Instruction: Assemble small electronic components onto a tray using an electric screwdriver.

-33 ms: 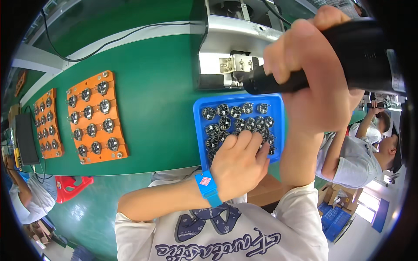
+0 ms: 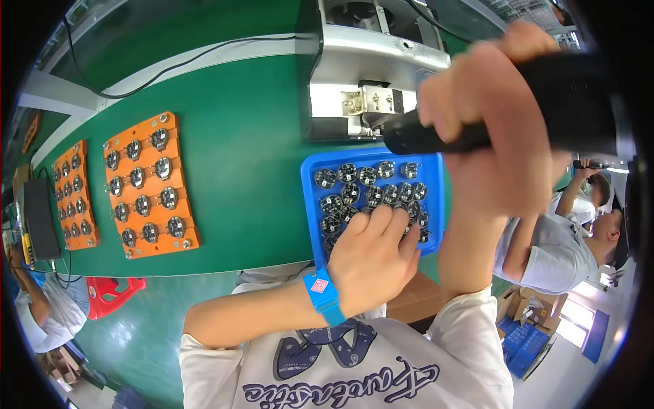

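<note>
Broad green table (image 2: 245,150) runs between orange plates (image 2: 154,189), left, and the blue plastic tray (image 2: 310,198) at the near edge. Round, shiny parts (image 2: 351,193) crowd the tray; the left hand (image 2: 375,259) curls over them, can't tell whether it's gripping. Blurred, the right hand (image 2: 507,129) clamps a thick black tool (image 2: 575,102).

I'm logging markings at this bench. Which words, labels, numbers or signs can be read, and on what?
White shirt: large dark script lettering, legible, but not copied here.
Blue wristband: a red-and-white diamond sign; details too small to read.
Black tool in the right hand: faint markings, too blurred.
Round parts in the blue tray: tiny white marks, too small.
</note>
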